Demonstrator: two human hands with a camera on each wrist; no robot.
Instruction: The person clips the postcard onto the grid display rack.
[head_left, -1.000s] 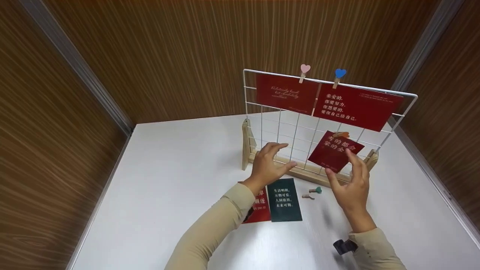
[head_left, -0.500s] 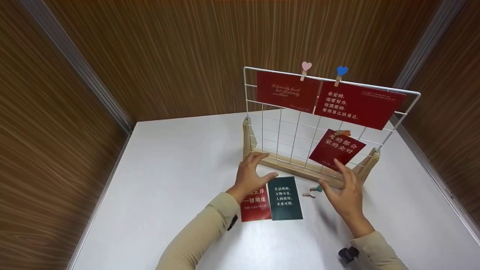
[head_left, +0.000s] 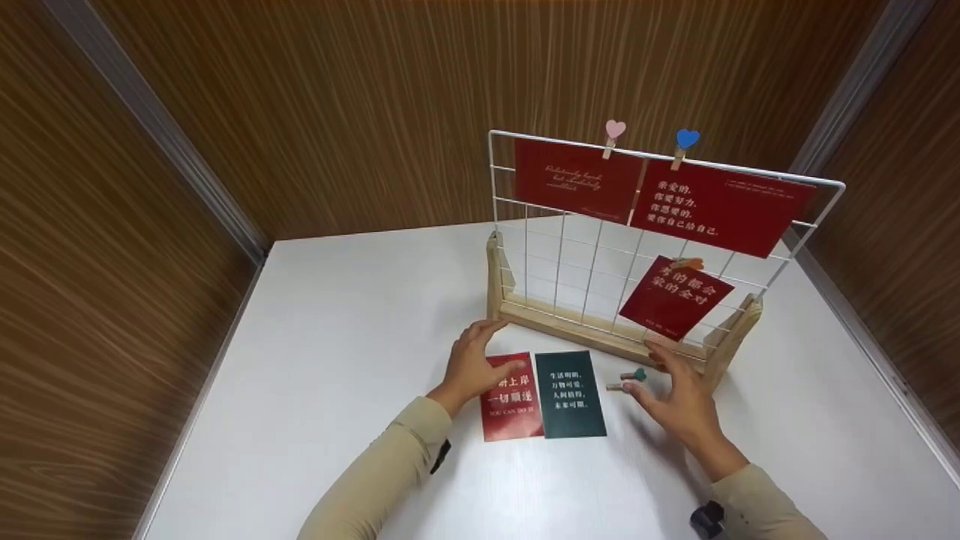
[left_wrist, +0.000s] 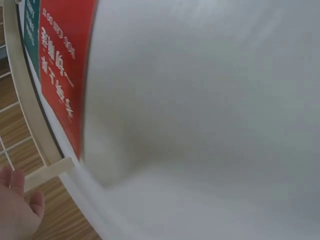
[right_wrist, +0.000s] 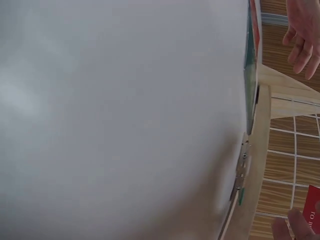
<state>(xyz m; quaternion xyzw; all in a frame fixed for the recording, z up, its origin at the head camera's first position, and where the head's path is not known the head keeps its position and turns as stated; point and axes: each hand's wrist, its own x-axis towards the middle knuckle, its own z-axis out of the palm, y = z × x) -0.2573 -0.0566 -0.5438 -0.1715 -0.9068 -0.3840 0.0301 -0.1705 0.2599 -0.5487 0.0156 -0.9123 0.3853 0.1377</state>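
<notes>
My left hand [head_left: 469, 371], thumb and fingers spread, overlaps the upper left of a red card [head_left: 514, 426] in the head view. A dark green card [head_left: 572, 420] lies flat beside it. My right hand [head_left: 682, 401] holds nothing; its thumb overlaps the end of a small wooden clip [head_left: 616, 387]. Close by lies a clip with a green heart [head_left: 637, 373]. Above that hand, a tilted red card [head_left: 675, 304] hangs on the white wire grid [head_left: 559, 255] under an orange-topped clip [head_left: 690, 263].
Two wide red cards hang along the grid's top, by a pink heart clip [head_left: 615, 129] and a blue heart clip [head_left: 687, 139]. A wooden base [head_left: 559, 328] carries the grid on the white table [head_left: 360, 315]. Brown wood-grain walls [head_left: 360, 112] enclose it.
My left hand has moved left and down from in front of the grid to the red card. The right hand has come away from the tilted hanging card, down to the loose clips.
</notes>
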